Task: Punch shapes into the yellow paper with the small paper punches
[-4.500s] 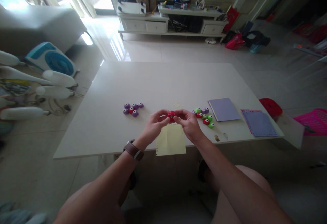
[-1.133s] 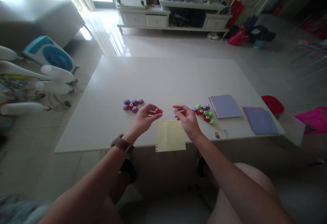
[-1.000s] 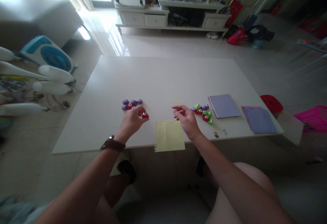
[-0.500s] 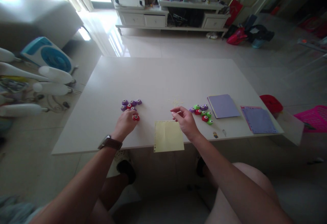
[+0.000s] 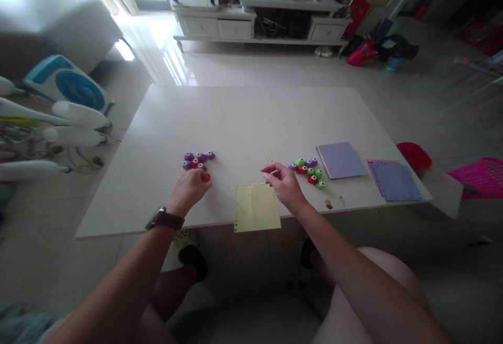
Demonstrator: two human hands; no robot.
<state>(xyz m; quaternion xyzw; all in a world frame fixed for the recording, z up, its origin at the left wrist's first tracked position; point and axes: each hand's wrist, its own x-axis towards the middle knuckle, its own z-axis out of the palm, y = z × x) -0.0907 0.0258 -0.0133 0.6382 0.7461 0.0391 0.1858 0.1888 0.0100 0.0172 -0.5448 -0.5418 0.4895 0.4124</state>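
We sit at a wide white table (image 5: pixel 243 119) with both bare hands out over its near edge. Our left hand (image 5: pixel 187 189), a brown-strapped watch (image 5: pixel 163 219) at its wrist, has its fingers curled down around a small red round plastic punch (image 5: pixel 205 177) that rests on the table, the grip closed on it at the near edge of a left cluster of small round punches (image 5: pixel 196 159); there we count four purple ones and one more red. Our right hand (image 5: pixel 283 186) hovers just above the far right corner of a single pale yellow paper sheet (image 5: pixel 256 208), which overhangs the table edge; thumb and forefinger are nearly together, and we cannot tell whether anything lies between them. Just right of that hand lies a second cluster of punches (image 5: pixel 308 170): roughly three green, two red, two purple. Farther right lie two lilac paper sheets (image 5: pixel 340 159), side by side.
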